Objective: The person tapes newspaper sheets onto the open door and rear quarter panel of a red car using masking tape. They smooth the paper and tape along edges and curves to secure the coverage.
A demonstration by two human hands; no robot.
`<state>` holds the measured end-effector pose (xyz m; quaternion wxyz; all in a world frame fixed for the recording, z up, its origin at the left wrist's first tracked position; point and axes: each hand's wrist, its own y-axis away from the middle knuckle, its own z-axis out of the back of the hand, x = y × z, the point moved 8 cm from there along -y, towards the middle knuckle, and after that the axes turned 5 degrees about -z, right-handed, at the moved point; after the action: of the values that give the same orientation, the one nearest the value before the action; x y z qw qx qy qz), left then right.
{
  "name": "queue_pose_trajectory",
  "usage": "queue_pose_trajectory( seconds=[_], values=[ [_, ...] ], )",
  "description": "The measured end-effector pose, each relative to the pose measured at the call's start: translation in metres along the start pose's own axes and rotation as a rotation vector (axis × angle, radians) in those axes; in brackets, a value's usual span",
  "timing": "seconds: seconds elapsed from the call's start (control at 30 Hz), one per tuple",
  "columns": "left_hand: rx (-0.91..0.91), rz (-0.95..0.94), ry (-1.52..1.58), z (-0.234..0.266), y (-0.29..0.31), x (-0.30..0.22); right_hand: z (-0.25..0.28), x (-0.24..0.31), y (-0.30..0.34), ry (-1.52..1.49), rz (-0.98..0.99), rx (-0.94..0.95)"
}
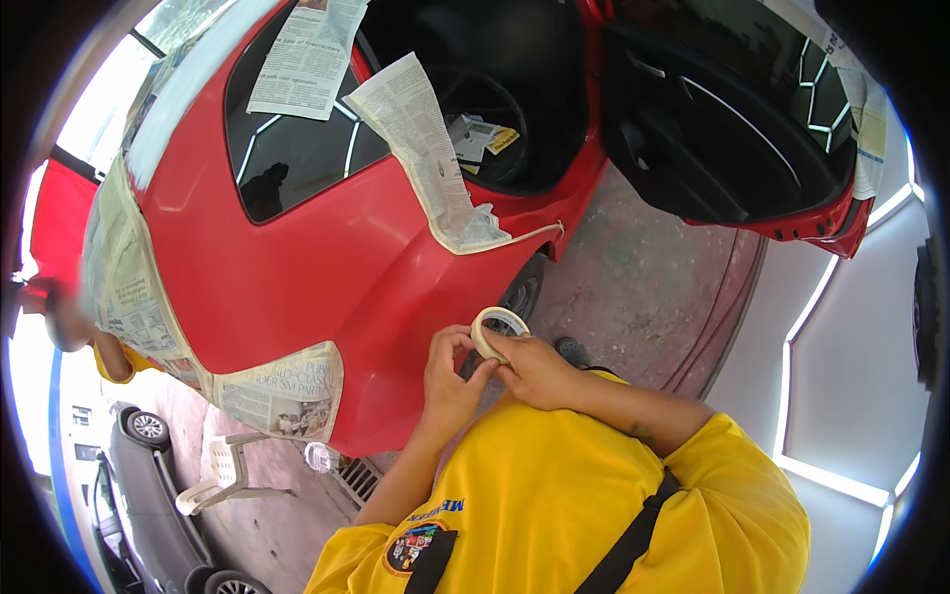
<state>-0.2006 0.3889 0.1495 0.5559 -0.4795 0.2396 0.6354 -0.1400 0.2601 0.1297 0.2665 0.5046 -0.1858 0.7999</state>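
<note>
In front of my chest, a roll of pale masking tape (479,340) is tilted so its round opening shows. My right hand (542,372) grips it from the right, fingers bent around its lower side. From the left, my left hand (447,384) meets the roll's near edge with curled forefinger and thumb; whether a loose tape end is between them I cannot tell. Just beyond is a red car (366,297). A newspaper strip (424,148) edged with tape lines its door opening, another newspaper sheet (312,59) covers part of the rear side window, and a newspaper piece (287,391) masks the lower rear corner.
The car's open door (722,129) stands at the far right, before a wall with light strips (836,482). Another person (119,358) in yellow is at the left. A white plastic chair (226,465), a floor grate (356,480) and a dark grey car (148,495) are lower left.
</note>
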Motion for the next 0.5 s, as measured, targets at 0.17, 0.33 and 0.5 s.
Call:
queue_pose_trajectory(
  seconds=[0.17, 0.33, 0.5],
  values=[
    [0.035, -0.006, -0.015, 0.001, 0.007, 0.004, -0.002, -0.001, 0.001, -0.055, -0.055, 0.053],
    [0.055, 0.116, -0.005, 0.018, 0.002, 0.036, -0.011, -0.006, -0.004, -0.060, -0.072, 0.109],
    [0.006, 0.001, -0.267, 0.021, 0.003, 0.010, -0.016, -0.001, -0.006, -0.037, -0.094, 0.150]
  ],
)
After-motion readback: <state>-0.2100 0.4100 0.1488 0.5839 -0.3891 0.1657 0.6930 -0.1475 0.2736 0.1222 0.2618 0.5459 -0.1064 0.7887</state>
